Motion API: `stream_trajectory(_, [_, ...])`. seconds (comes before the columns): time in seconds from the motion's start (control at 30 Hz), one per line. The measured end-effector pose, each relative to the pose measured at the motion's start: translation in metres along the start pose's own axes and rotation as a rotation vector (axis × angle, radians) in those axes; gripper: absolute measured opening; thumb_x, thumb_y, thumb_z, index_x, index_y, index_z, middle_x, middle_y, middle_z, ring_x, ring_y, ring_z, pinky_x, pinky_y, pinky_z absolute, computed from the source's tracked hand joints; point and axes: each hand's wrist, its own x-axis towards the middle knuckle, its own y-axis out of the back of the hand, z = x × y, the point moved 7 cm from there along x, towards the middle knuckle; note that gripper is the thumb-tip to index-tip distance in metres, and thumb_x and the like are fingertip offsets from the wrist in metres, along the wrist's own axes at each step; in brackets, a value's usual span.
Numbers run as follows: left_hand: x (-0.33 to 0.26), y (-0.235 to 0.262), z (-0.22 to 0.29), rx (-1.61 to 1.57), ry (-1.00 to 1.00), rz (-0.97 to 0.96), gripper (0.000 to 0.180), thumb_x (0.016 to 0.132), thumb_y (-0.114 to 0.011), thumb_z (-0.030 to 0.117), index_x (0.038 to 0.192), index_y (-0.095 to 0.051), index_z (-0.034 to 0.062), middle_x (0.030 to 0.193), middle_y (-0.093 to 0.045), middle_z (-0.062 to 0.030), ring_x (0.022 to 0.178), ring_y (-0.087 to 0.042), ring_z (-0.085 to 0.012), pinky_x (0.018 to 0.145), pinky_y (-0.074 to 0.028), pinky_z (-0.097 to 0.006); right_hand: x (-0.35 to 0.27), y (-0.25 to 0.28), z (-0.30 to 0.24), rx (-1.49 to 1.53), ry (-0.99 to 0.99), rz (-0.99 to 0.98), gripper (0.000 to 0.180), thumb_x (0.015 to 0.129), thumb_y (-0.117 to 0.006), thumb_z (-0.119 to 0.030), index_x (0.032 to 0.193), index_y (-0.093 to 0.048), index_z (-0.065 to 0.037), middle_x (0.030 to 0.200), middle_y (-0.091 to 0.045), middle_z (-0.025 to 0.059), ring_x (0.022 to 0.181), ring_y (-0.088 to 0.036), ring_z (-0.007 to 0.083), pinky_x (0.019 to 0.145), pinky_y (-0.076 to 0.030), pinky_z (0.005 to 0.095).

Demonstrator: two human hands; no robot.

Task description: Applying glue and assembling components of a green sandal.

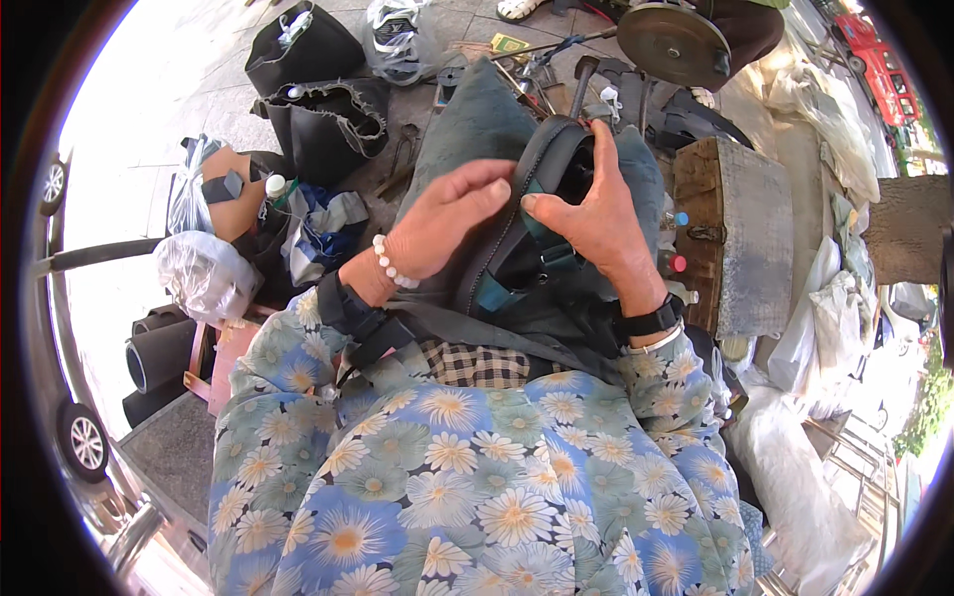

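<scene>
A black item [508, 234] with a curved edge, marked by a row of stitches or teeth, leans upright over my lap. Teal straps and a small buckle cross its middle; whether it is a sandal or a bag I cannot tell. My right hand [599, 206] grips its upper right side, fingers over the top and thumb across the opening. My left hand [448, 218], wearing a white bead bracelet [384, 260], is stretched out with its fingertips at the left edge. Under the item lies a dark green cloth [467, 134], with black cloth [517, 338] across my lap.
A wooden box [745, 238] stands at the right, small bottles [677, 263] beside it. A round metal disc [674, 46] and hand tools [537, 79] lie ahead. Black open bags [323, 129] and plastic-wrapped things [204, 278] are on the left; dark rolls [159, 358] sit lower.
</scene>
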Motion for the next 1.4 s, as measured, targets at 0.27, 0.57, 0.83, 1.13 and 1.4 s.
stream_trajectory(0.27, [0.006,0.013,0.013,0.167,-0.11,-0.094,0.032,0.09,-0.054,0.007,0.12,-0.05,-0.0034,0.107,-0.059,-0.0008,0.096,-0.053,-0.005,0.087,-0.043,-0.023,0.005,-0.015,-0.019,-0.138,0.192,-0.091,0.104,0.061,-0.076,-0.028,0.137,-0.017,0.012,0.135,-0.034,0.0312,0.129,-0.034,0.0375,0.106,-0.03,0.0385])
stream_trajectory(0.57, [-0.003,0.023,0.017,0.324,-0.194,-0.055,0.02,0.089,-0.054,0.005,0.108,-0.055,-0.0024,0.097,-0.057,0.0033,0.088,-0.049,-0.0016,0.078,-0.043,-0.021,0.012,-0.029,-0.021,-0.119,0.235,-0.145,0.1,0.063,-0.074,-0.022,0.138,-0.018,0.012,0.138,-0.032,0.0308,0.131,-0.032,0.0365,0.107,-0.028,0.0374])
stream_trajectory(0.83, [-0.008,0.03,0.013,0.227,-0.178,0.039,0.023,0.088,-0.056,0.005,0.109,-0.054,-0.0034,0.097,-0.058,0.0021,0.088,-0.051,-0.0028,0.078,-0.044,-0.021,0.014,-0.035,-0.023,-0.127,0.223,-0.183,0.099,0.063,-0.075,-0.022,0.139,-0.019,0.009,0.138,-0.032,0.0291,0.131,-0.033,0.0351,0.107,-0.029,0.0369])
stream_trajectory(1.13, [-0.007,0.121,0.024,0.18,0.04,0.061,0.025,0.09,-0.056,0.011,0.111,-0.057,-0.0023,0.089,-0.066,-0.0096,0.076,-0.065,-0.0158,0.067,-0.055,-0.028,0.023,-0.037,-0.023,-0.033,0.146,-0.162,0.1,0.061,-0.078,-0.02,0.141,-0.023,0.003,0.138,-0.036,0.0205,0.13,-0.036,0.0281,0.107,-0.029,0.0358])
stream_trajectory(1.4, [-0.018,0.329,0.039,0.371,-0.083,1.002,0.031,0.082,-0.062,0.012,0.109,-0.057,-0.0031,0.084,-0.065,-0.0081,0.062,-0.062,-0.0126,0.051,-0.051,-0.023,0.036,-0.035,-0.008,0.095,0.053,-0.194,0.099,0.058,-0.075,-0.015,0.141,-0.024,-0.002,0.133,-0.042,0.0169,0.124,-0.041,0.0259,0.104,-0.03,0.0347])
